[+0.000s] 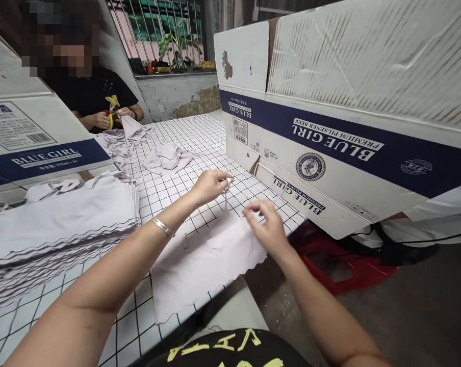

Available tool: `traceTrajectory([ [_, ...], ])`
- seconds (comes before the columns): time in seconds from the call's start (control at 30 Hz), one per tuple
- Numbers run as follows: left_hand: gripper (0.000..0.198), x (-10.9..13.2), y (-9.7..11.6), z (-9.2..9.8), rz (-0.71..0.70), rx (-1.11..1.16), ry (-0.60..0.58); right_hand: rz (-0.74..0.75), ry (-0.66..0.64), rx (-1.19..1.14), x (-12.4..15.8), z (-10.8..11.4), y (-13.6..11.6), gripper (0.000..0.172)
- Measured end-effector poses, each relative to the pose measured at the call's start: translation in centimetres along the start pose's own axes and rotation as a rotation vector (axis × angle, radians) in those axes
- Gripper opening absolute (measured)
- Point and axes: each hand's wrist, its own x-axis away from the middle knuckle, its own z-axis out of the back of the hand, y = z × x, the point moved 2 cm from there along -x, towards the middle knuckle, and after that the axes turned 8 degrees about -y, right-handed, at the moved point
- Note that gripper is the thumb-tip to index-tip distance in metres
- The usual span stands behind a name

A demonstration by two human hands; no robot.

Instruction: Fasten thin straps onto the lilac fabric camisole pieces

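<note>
A pale pink garment piece (207, 260) with a wavy lower edge lies spread at the table's front edge. From its upper side a thin strap (226, 200) rises to my left hand (210, 187), whose fingers are pinched together on it. Something small and white sits at those fingertips; I cannot make out what it is. My right hand (267, 227) has curled fingers, with thumb and index finger closed at the garment's upper right corner. Another short strap end (186, 240) shows on the left part of the garment.
A stack of similar pale garments (62, 219) lies left on the grid-patterned table (211, 127). Further back is a crumpled garment (169, 158). Large beer cartons stand left (43, 148) and right (330, 132). Across the table, a person holds yellow-handled scissors (110, 120). A red stool (341, 265) is below right.
</note>
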Motion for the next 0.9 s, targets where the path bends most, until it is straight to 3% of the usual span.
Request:
traceTrajectory([
  [0.07, 0.021, 1.1, 1.4, -0.4, -0.119, -0.164, -0.027, -0.072, 0.018, -0.145, -2.8, 1.7, -0.3, 0.021],
  [0.2, 0.023, 2.1, 3.0, -0.8, -0.146, -0.171, -0.054, -0.151, -0.392, -0.464, -6.3, 2.0, -0.3, 0.027],
  [0.3, 0.024, 2.2, 2.9, -0.7, -0.075, -0.095, -0.076, -0.201, -0.637, -0.563, -6.5, 1.3, 0.1, 0.027],
  [0.43, 0.023, 2.1, 1.3, -0.6, 0.024, 0.048, -0.07, -0.317, -0.792, -0.615, -5.4, 0.6, 1.0, 0.025],
  [0.5, 0.022, 2.4, 0.1, -0.8, 0.101, 0.073, -0.076, -0.407, -0.827, -0.678, -4.9, 0.4, 1.6, 0.024],
  [0.6, 0.025, 4.2, -1.6, -1.6, 0.241, -0.121, -0.039, -0.56, -0.836, -0.767, -4.3, 0.0, 2.6, 0.026],
  [0.73, 0.022, 8.9, -3.0, -4.0, 0.346, -0.451, 0.018, -0.694, -0.683, -0.886, -3.7, -0.4, 4.0, 0.026],
  [0.9, 0.029, 13.2, -3.9, -6.9, 0.392, -0.469, -0.105, -0.714, -0.543, -0.956, -3.5, -1.3, 4.4, 0.024],
])
